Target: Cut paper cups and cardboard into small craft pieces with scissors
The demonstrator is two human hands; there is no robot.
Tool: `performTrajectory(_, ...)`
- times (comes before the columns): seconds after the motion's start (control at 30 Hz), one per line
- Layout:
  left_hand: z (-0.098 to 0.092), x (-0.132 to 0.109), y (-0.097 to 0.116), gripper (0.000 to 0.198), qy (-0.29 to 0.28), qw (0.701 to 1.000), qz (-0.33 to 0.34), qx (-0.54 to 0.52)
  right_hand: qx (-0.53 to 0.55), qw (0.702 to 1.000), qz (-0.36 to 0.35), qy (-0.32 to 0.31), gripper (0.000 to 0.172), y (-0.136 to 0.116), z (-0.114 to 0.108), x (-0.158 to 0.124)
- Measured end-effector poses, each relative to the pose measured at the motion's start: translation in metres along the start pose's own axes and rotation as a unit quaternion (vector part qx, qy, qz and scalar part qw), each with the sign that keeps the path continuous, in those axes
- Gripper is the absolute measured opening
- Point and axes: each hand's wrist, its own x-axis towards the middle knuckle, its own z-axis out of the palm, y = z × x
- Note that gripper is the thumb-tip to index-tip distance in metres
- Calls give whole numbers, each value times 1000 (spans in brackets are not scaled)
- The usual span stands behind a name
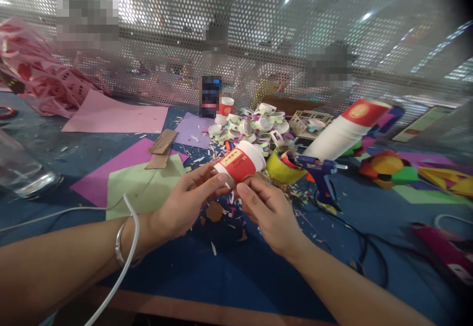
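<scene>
A red and white paper cup (pixel 240 161) lies tilted between my two hands, its white rim toward the upper right. My left hand (pixel 194 195) grips it at the base end, with the thumb on the near side. Closed at the cup's lower edge is my right hand (pixel 269 212), thumb against curled fingers; its fingertips are partly hidden. Just beyond the cup is a heap of cut white cup pieces (pixel 264 121). To the right, a blue glue gun (pixel 320 173) rests by a yellow round container (pixel 283 168).
A tall stack of paper cups (pixel 340 131) leans at the right. Coloured paper sheets (pixel 142 183) and cardboard strips (pixel 162 146) lie left, near a clear glass (pixel 27 168). Paper scraps litter the blue table (pixel 229 286). A black cable (pixel 364 237) runs right; a perforated metal screen (pixel 254 16) stands behind.
</scene>
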Motion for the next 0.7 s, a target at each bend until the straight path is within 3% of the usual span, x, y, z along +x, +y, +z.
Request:
performTrajectory(0.23,1,0,2,19,-6,1000,-7,-17,-7,1000,1,3,38,0,-1,2)
performTrajectory(0.7,-7,-1,-1,46,-44,993,64,84,7,1000,-25,-9,36,-1,-1,0)
